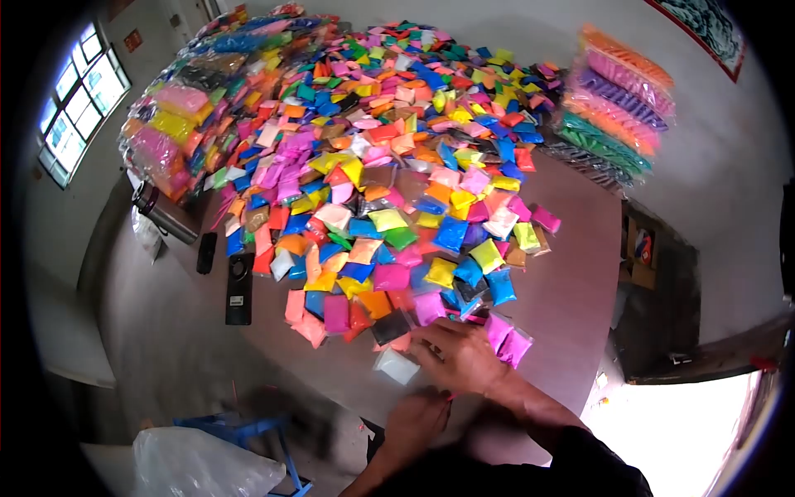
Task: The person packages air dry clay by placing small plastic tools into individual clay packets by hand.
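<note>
Closely packed, a broad heap of sealed coloured packets [373, 166] is spread over a counter [580, 248], its near end thinned to loose pieces, perhaps so that single ones lie within easy reach. At that end, the right hand [464, 356] is lowered between a black packet [391, 328] and magenta packets [515, 346]; its fingers are bent downward, though whether anything is clamped between them cannot be told. Closer to the body, the left hand [418, 418] is held with fingers curled, a speck of pink showing at the tips; whether it is gripped is unclear. A white packet [397, 365] is seen at the heap's near tip. Bagged bundles [621, 99] are stacked at far right, seemingly to be kept apart from the loose packets.
</note>
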Demonstrator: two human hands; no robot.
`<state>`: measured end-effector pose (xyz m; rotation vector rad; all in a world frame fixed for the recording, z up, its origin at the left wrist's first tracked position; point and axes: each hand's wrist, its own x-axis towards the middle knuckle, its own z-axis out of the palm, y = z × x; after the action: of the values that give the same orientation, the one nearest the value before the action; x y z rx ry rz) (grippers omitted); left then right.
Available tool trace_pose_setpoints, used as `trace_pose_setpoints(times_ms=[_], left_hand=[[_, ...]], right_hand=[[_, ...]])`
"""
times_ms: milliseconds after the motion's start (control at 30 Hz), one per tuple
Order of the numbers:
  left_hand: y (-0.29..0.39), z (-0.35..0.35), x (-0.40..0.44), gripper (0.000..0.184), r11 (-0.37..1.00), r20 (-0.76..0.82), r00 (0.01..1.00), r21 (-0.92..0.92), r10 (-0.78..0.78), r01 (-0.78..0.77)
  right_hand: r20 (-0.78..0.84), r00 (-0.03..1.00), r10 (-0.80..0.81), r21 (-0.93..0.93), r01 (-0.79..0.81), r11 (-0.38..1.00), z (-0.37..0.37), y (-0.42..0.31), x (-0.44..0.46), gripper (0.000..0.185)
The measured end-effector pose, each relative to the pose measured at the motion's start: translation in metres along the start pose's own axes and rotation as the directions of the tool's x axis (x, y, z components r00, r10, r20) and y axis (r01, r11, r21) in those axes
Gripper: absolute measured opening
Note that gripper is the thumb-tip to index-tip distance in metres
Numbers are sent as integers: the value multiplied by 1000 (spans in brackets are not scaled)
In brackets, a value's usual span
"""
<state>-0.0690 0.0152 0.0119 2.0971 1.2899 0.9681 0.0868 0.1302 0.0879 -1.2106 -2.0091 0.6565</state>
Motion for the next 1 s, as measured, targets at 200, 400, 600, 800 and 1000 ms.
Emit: trace_pose_setpoints(times_ms=[200, 400, 600, 800, 1000], left_hand=[[-8, -7, 0, 24, 944, 265, 945, -216, -191, 251], [-25, 8, -12, 37, 991, 66, 989, -25, 132, -130], [-48, 41, -35, 36, 980, 48, 985, -113, 168, -161], [-34, 22, -26, 35, 958, -120, 953, 94, 280, -269], [-37, 14, -29, 39, 962, -144, 954, -29, 265, -272]], right_hand=[[-15, 995, -94, -93, 92, 991, 3, -13, 58, 18], [-39, 951, -307, -278, 284, 918, 23, -12, 158, 16], [53, 936, -349, -417, 338, 844, 80, -7, 269, 17], [200, 941, -272, -632, 336, 698, 141, -3, 332, 25], [191, 955, -229, -690, 297, 661, 167, 6, 352, 26]])
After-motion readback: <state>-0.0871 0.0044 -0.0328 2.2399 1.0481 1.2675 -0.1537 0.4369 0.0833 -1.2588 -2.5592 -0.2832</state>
